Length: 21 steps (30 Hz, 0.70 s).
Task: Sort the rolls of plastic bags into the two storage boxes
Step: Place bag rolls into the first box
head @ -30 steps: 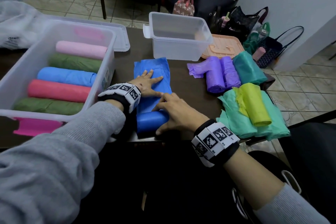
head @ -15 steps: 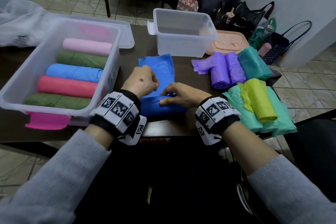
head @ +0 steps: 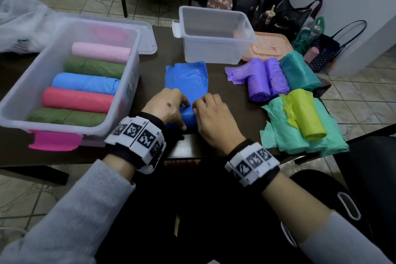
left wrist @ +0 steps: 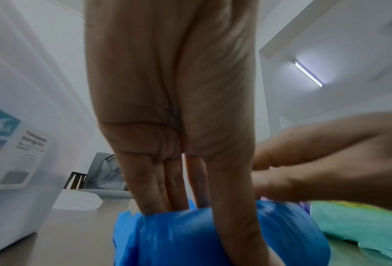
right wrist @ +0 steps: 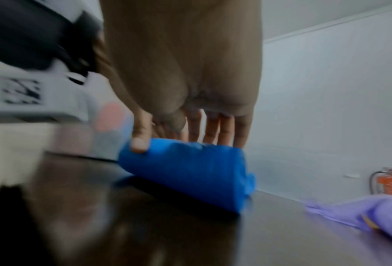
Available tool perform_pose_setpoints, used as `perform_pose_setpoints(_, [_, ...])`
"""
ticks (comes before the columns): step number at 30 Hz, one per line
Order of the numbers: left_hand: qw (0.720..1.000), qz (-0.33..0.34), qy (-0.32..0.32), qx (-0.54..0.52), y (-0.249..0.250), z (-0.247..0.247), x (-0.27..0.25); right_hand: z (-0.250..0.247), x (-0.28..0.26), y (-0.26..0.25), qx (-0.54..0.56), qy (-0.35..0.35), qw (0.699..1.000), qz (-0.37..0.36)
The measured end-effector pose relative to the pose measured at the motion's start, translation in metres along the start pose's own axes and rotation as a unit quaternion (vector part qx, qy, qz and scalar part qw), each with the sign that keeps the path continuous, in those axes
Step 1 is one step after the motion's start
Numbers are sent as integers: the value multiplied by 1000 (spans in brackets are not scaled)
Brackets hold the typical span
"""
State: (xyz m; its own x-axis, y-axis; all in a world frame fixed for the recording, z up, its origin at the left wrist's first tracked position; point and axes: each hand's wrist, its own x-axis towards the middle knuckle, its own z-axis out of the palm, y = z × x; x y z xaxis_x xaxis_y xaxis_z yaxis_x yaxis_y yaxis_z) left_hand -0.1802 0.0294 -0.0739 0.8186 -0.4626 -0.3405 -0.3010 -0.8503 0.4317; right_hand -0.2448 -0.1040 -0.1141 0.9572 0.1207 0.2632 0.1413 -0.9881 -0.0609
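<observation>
Rolling up blue plastic bags (head: 188,83) at the near edge of a dark table (head: 222,96), with both hands side by side on the rolled part. Left hand (head: 167,107) curled over the left end of the roll, fingers behind it and thumb pressed down its near face in the left wrist view (left wrist: 233,207). Right hand (head: 212,118) just beside the left, thumb tip (right wrist: 140,142) on the roll's near edge and fingers reaching over the top; that view heavily blurred. Unrolled flat tail of the blue bags stretched away toward the far side of the table.

To the left, large clear storage box (head: 132,75) with a pink latch, holding five rolls lying side by side: pale pink roll (head: 100,52) farthest, then dark green roll (head: 94,67), light blue roll (head: 85,82), red roll (head: 77,99), and second green roll (head: 66,117) nearest. At the far centre, smaller clear storage box (head: 214,53), with a peach lid (head: 272,46) lying flat behind its right side.

To the right, two purple rolls (head: 266,79) touching each other, teal roll (head: 299,72) against them. Nearer, yellow-green roll (head: 306,113) resting on loose mint-green bags (head: 285,137). Handbags (head: 300,17) on the tiled floor beyond the table.
</observation>
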Motion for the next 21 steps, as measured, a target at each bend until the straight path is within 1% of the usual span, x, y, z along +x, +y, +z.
perform_pose_setpoints(1, [1000, 0, -4, 6, 1, -1, 1, 2, -8, -7, -7, -9, 1000, 0])
perform_pose_setpoints(3, [999, 3, -29, 27, 5, -4, 5, 5, -20, -19, -24, -62, 998, 18])
perform_pose_setpoints(6, [994, 1, -88, 71, 13, -9, 11, 5, -28, -28, -66, -113, 990, 58])
perform_pose_setpoints(7, [990, -1, -109, 86, 14, -10, 14, 6, -27, -29, -65, -120, 989, 62])
perform_pose_setpoints(8, [986, -2, -130, 101, 15, -10, 17, 2, -25, -28, -61, -115, 990, 58])
perform_pose_setpoints(9, [981, -1, -153, 116, 15, -11, 18, -2, -22, -26, -69, -94, 992, 51])
perform_pose_setpoints(10, [976, 1, -173, 128, 16, -11, 20, -9, -20, -24, -73, -95, 992, 50])
perform_pose_setpoints(11, [972, 1, -189, 136, 16, -12, 21, -16, -17, -21, -73, -123, 989, 37])
perform_pose_setpoints(13, [969, 1, -205, 139, 16, -16, 23, -27, -8, -13, -67, -232, 970, 2])
perform_pose_setpoints(14, [970, -1, -206, 132, 15, -18, 24, -32, -3, -9, -53, -275, 960, -1])
perform_pose_setpoints(16, [976, -9, -192, 99, 12, -18, 26, -36, 11, -4, -25, -322, 946, 16])
perform_pose_setpoints(19, [992, -4, -124, 23, 9, -17, 22, -34, 33, 3, 6, -375, 926, 30])
perform_pose_setpoints(21, [996, 3, -93, -1, 8, -13, 18, -33, 44, 11, 15, -407, 913, 35])
